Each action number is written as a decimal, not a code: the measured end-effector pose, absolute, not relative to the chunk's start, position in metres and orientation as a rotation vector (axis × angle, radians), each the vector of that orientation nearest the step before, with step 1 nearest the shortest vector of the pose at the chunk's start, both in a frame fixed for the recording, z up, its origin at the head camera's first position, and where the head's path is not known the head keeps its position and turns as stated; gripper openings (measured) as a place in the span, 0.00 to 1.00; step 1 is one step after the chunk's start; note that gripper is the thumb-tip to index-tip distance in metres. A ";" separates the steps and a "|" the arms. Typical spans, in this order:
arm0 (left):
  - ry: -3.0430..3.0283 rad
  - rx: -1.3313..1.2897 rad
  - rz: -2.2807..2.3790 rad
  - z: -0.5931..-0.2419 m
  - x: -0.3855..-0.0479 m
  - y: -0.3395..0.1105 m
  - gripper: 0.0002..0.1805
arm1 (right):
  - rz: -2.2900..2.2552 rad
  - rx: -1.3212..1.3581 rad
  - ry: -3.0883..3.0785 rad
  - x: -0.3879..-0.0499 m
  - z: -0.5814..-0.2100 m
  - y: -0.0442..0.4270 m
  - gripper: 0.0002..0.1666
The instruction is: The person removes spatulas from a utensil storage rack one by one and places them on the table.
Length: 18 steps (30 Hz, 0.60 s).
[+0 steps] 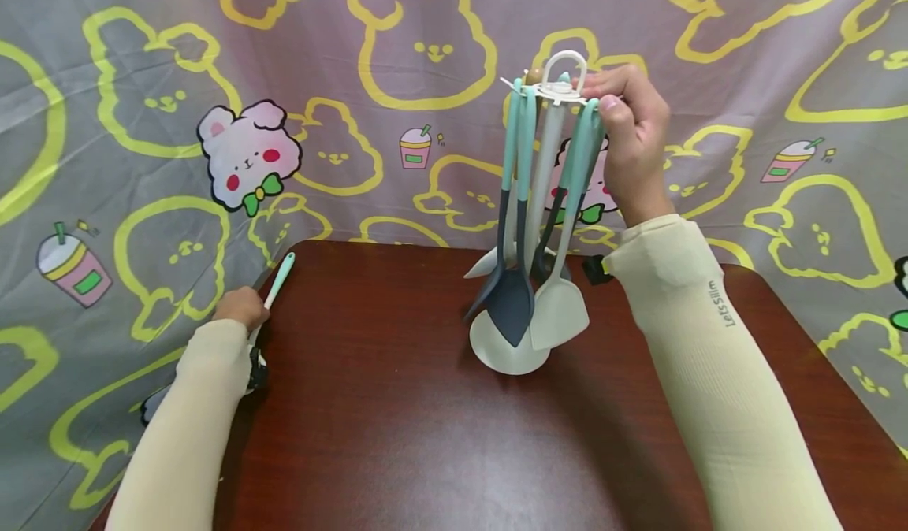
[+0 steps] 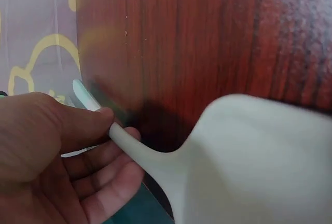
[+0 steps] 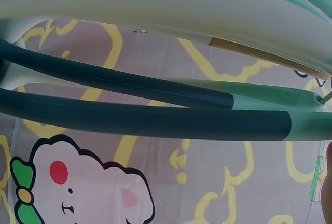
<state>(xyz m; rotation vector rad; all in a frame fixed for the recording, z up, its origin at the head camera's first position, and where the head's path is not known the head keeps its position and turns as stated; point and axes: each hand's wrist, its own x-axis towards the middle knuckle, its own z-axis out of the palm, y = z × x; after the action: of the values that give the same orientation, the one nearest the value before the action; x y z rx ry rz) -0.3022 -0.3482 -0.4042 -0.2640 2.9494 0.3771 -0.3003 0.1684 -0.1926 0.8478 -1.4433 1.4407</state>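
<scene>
At the table's left edge my left hand [image 1: 241,307] holds a spatula with a mint handle [image 1: 280,280]. In the left wrist view, thumb and fingers pinch its pale neck [image 2: 132,143], beside the broad cream blade [image 2: 254,156]. My right hand [image 1: 631,133] grips the top of a white utensil rack [image 1: 556,91], its thumb by a hanging handle's top. A cream turner [image 1: 560,314] and a dark grey, pointed-headed utensil [image 1: 512,306] hang there among several others. The right wrist view shows dark shafts [image 3: 135,120] with mint ends; most of the hand is out of frame.
The rack's round white base [image 1: 507,354] is on the dark brown table [image 1: 383,405]. A patterned curtain [image 1: 340,113] hangs close behind the table and along its sides. A dark teal surface [image 2: 137,211] shows below my left fingers.
</scene>
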 end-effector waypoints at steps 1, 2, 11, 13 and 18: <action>2.947 -0.288 0.382 -0.405 -0.302 -0.348 0.11 | 1.440 0.849 -1.446 -0.300 -0.193 0.168 0.16; 2.942 -0.307 0.383 -0.405 -0.301 -0.348 0.11 | 1.439 0.849 -1.448 -0.301 -0.193 0.168 0.16; 2.938 -0.391 0.420 -0.410 -0.303 -0.349 0.13 | 1.442 0.845 -1.442 -0.301 -0.192 0.168 0.16; 2.932 -0.408 0.432 -0.410 -0.303 -0.349 0.13 | 1.441 0.845 -1.442 -0.301 -0.192 0.168 0.16; 2.920 -0.435 0.453 -0.411 -0.303 -0.349 0.13 | 1.446 0.838 -1.444 -0.301 -0.193 0.167 0.16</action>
<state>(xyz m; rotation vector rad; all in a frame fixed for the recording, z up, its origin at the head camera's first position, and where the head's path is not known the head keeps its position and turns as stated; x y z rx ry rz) -0.3029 -0.3485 -0.4114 -0.4345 2.9203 0.4532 -0.3008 0.1671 -0.1928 0.8381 -1.4436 1.4457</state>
